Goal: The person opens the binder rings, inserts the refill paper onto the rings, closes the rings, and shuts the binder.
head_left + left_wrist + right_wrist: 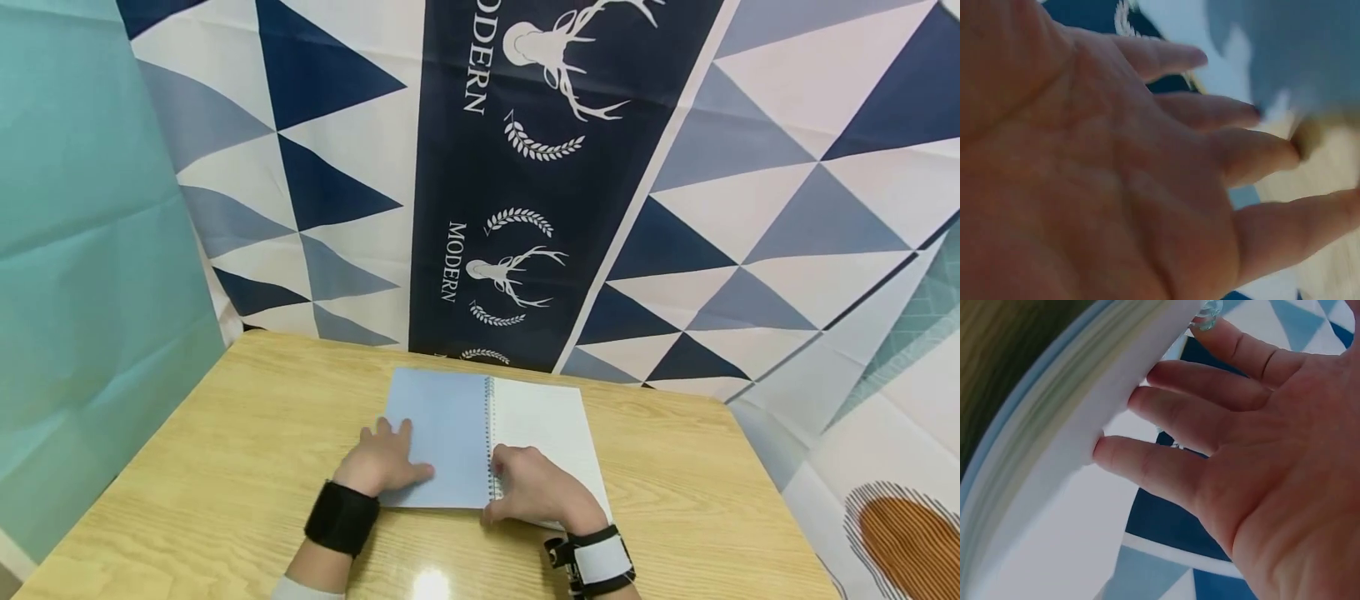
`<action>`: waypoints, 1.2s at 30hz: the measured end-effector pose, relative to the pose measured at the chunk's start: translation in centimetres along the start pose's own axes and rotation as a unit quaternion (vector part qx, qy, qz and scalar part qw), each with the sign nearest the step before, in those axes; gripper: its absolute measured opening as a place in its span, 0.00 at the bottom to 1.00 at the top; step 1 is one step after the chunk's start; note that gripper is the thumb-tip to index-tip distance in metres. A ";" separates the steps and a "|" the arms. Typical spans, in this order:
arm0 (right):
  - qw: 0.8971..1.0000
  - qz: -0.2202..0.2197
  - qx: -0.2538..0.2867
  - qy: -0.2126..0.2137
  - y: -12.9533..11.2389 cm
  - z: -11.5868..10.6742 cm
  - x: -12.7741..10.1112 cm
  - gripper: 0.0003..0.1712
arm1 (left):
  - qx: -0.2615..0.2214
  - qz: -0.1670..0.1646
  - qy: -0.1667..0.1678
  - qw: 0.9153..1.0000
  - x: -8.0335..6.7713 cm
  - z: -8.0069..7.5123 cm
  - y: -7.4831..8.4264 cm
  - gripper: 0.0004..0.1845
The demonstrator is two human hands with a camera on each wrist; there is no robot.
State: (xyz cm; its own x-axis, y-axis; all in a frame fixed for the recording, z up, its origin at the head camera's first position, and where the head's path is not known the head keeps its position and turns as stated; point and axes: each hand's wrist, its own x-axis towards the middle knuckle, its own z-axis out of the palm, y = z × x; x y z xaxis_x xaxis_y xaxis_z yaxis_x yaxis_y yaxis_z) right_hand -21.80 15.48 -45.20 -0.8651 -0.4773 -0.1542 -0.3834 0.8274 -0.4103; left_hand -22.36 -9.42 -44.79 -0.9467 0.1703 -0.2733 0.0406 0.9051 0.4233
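A spiral notebook lies opened flat on the table, its light blue cover (pixel 446 412) to the left and a white page (pixel 540 417) to the right. Between them runs the wire spiral binding (pixel 489 417). My left hand (pixel 382 462) rests with spread fingers on the cover's lower left part; the left wrist view shows its palm with fingers extended. My right hand (pixel 543 490) is on the page beside the binding. In the right wrist view, the extended fingertips (pixel 1110 450) touch the white page, and the stacked page edges (pixel 1041 437) show beyond them.
The notebook sits near the back of a wooden table (pixel 285 417). Behind it hangs a patterned cloth (pixel 337 167) with triangles and deer heads. A teal cloth (pixel 97 250) hangs at the left. A band (pixel 341 518) circles the left wrist, another (pixel 600 560) the right.
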 end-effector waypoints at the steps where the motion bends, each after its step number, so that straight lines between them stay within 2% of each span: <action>1: 1.000 0.000 0.010 -0.002 0.2 -0.1 -0.1 0.29 | -0.011 -0.004 0.007 1.000 0.1 -0.3 -0.6 0.47; 5: 1.000 -0.007 0.028 0.000 0.7 -0.5 -0.3 0.29 | -0.056 -0.005 0.020 0.998 0.6 -1.3 -2.0 0.42; 10: 0.999 -0.017 0.037 0.008 0.8 -0.5 -0.2 0.28 | -0.109 -0.009 0.023 0.994 0.7 -1.9 -2.9 0.42; 13: 0.999 -0.020 0.030 0.007 0.2 -0.1 -0.1 0.27 | -0.147 0.002 0.047 0.988 0.2 -2.9 -3.3 0.40; 15: 1.000 -0.022 0.016 0.005 -0.6 0.3 0.1 0.27 | -0.185 0.013 0.065 0.980 -0.3 -3.9 -3.3 0.39; 19: 0.998 -0.038 -0.044 0.013 -2.6 1.7 0.5 0.25 | -0.231 0.065 0.085 0.967 -1.6 -5.7 -2.1 0.35; 21: 0.995 -0.050 -0.079 0.023 -3.5 2.4 0.7 0.26 | -0.250 0.101 0.079 0.960 -2.2 -6.1 -1.0 0.32; 23: 0.992 -0.064 -0.100 0.031 -4.2 3.1 0.9 0.27 | -0.273 0.138 0.058 0.950 -2.8 -6.1 0.2 0.30; 25: 0.991 -0.080 -0.098 0.035 -4.8 3.6 1.0 0.26 | -0.293 0.164 0.027 0.942 -3.1 -5.6 1.3 0.29; 26: 0.992 -0.090 -0.082 0.035 -4.9 3.8 1.0 0.27 | -0.290 0.174 0.014 0.941 -3.2 -5.3 1.8 0.30; 28: 0.992 -0.112 -0.052 0.033 -5.0 4.0 0.9 0.30 | -0.260 0.187 -0.004 0.947 -2.9 -4.3 2.7 0.34; 31: 0.992 -0.127 -0.006 0.004 -4.6 3.6 0.1 0.39 | -0.169 0.183 -0.015 0.968 -2.1 -2.5 3.6 0.36; 32: 0.992 -0.124 0.024 -0.010 -4.2 3.1 -0.2 0.45 | -0.132 0.177 -0.016 0.975 -1.8 -1.8 3.8 0.36; 34: 0.989 -0.120 0.082 -0.040 -2.9 1.7 -1.1 0.43 | -0.075 0.161 -0.020 0.984 -1.2 -0.4 3.9 0.35; 35: 0.985 -0.128 0.104 -0.048 -1.9 0.9 -1.4 0.42 | -0.048 0.158 -0.017 0.986 -1.0 0.2 4.0 0.34; 36: 0.985 -0.116 0.119 -0.052 -0.9 0.0 -1.9 0.38 | -0.023 0.153 -0.011 0.988 -0.9 0.7 4.0 0.32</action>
State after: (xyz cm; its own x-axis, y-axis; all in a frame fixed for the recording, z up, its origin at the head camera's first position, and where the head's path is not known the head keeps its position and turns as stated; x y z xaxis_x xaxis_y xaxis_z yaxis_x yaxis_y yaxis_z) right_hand -19.79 15.66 -44.51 -0.7206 -0.6831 -0.1188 -0.4690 0.6064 -0.6421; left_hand -21.15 -5.64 -43.50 -0.8849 0.4425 -0.1455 0.3089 0.7913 0.5277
